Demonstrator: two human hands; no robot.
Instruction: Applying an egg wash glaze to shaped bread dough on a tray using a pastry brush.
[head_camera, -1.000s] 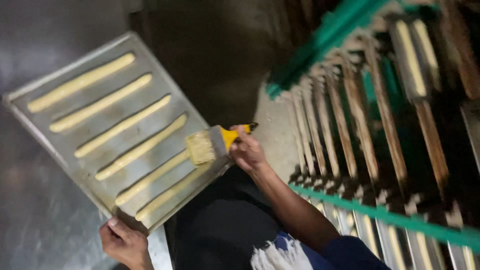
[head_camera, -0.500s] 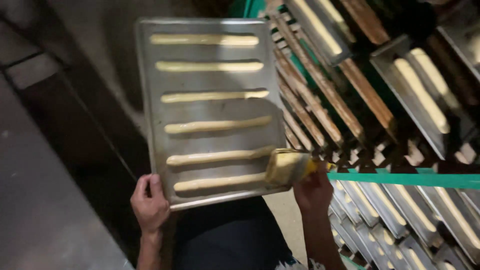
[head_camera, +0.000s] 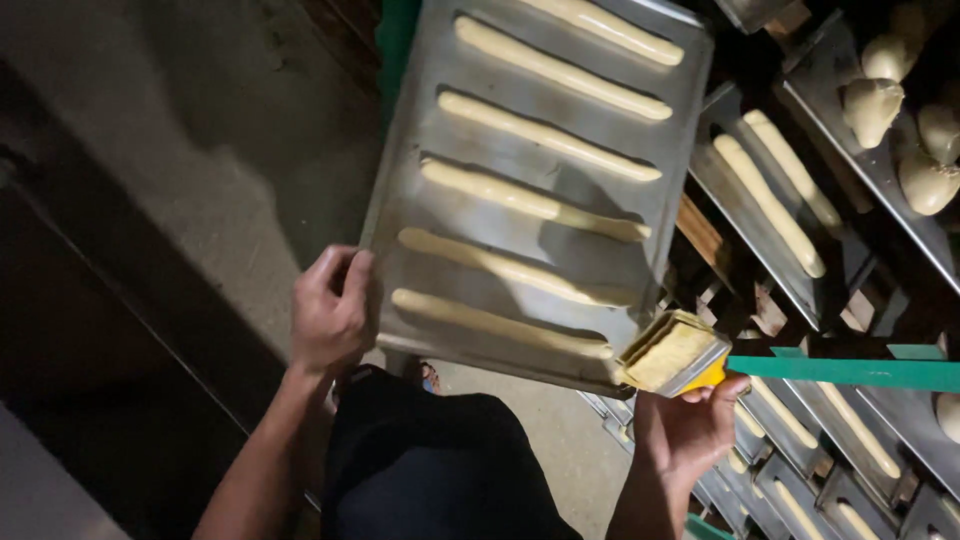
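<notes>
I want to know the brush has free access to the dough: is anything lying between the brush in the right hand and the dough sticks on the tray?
Nothing visible does. The right hand holds the brush at the tray's near right corner, its bristles beside the nearest dough stick.

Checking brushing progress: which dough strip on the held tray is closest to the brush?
The bottom strip, nearest the person's body; its right end lies beside the brush in the right hand.
</notes>
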